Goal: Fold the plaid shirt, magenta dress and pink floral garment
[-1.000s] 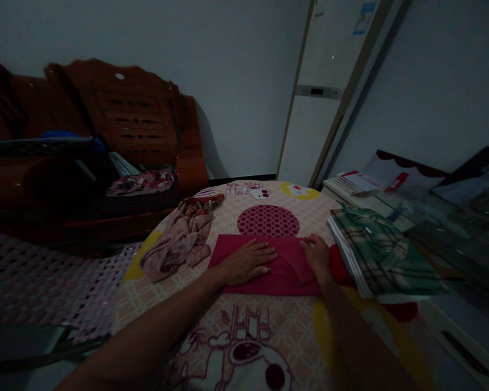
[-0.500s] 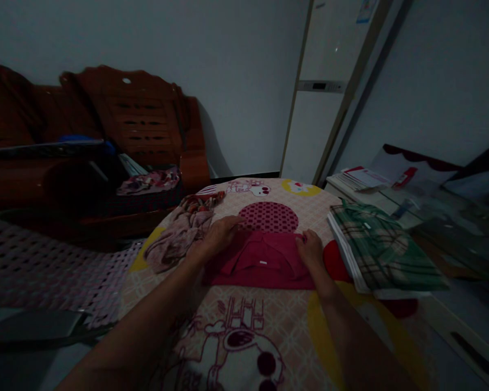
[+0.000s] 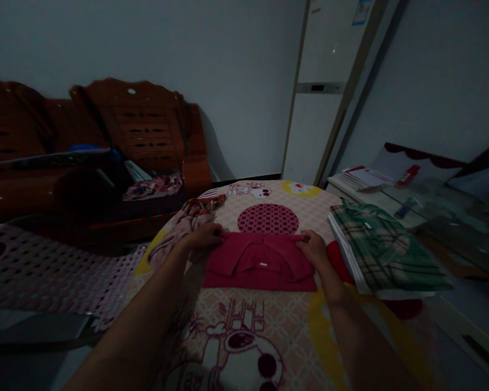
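Note:
A dark pink garment (image 3: 261,266), folded into a flat wide rectangle with a small white label, lies on the patterned tablecloth (image 3: 212,309) in front of me. My left hand (image 3: 207,237) pinches its far left corner. At the far right corner, my right hand (image 3: 313,247) has its fingers closed on the cloth. Left of the garment lies a crumpled pale pink cloth (image 3: 175,231), partly behind my left hand. To the right is a stack of folded clothes with a green plaid shirt (image 3: 385,244) on top.
A woven chair (image 3: 65,271) stands at the left, with a wooden sofa (image 3: 146,130) behind it bearing clothes. Papers (image 3: 364,178) lie on a side cabinet at the right. A tall white air conditioner (image 3: 313,130) stands against the wall.
My left hand has moved left from near the garment's far middle edge to its far left corner. My right hand stays at the right corner. The view has shifted slightly.

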The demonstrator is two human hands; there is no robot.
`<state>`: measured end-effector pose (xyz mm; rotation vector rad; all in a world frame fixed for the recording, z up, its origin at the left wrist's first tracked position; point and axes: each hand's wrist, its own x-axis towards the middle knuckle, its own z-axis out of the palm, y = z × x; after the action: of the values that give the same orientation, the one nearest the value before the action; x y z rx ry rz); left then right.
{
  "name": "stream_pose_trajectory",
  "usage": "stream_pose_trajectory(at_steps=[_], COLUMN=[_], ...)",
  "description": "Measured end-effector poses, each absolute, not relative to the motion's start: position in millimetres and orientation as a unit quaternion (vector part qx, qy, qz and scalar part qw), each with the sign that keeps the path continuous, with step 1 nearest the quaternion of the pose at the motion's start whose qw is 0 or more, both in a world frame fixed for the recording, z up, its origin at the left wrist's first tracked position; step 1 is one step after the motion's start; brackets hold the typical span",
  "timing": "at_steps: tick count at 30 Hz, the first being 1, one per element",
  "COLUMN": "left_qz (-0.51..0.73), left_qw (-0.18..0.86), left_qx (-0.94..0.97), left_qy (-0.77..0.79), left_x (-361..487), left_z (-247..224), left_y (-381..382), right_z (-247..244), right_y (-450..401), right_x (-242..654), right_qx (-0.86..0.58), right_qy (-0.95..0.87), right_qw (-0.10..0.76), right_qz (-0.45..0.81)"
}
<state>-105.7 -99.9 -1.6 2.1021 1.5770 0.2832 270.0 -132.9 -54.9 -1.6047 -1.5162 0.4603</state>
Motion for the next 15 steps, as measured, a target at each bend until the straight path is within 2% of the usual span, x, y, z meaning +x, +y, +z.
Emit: stream_pose_trajectory(at_steps=[5,9,12,15], left_qz=[0.257,0.288,0.289,0.297], left_qw=[0.38,0.512,0.513,0.47], left_qx=[0.679,0.603,0.588,0.6], left_qy=[0.573,0.54,0.555,0.575], left_x=[-96.7,-93.1,-93.3,-96.4], left_z=[-4.0,-9.5,-12.3,-11.3], left_y=[-109.1,-121.1,-122.8,-117.5], right_z=[-47.8,-46.0,-44.2,-35.5], right_y=[-140.5,-144.1,-148.0,-152.6], right_x=[267.9,268.4,266.2,263.6], right_qx=[-0.579,-0.56,-0.575,-0.596], right_qy=[-0.565,-0.531,-0.536,-0.555], right_qw=[0.508,0.506,0.464,0.462], right_qz=[0.295,0.385,0.408,0.352])
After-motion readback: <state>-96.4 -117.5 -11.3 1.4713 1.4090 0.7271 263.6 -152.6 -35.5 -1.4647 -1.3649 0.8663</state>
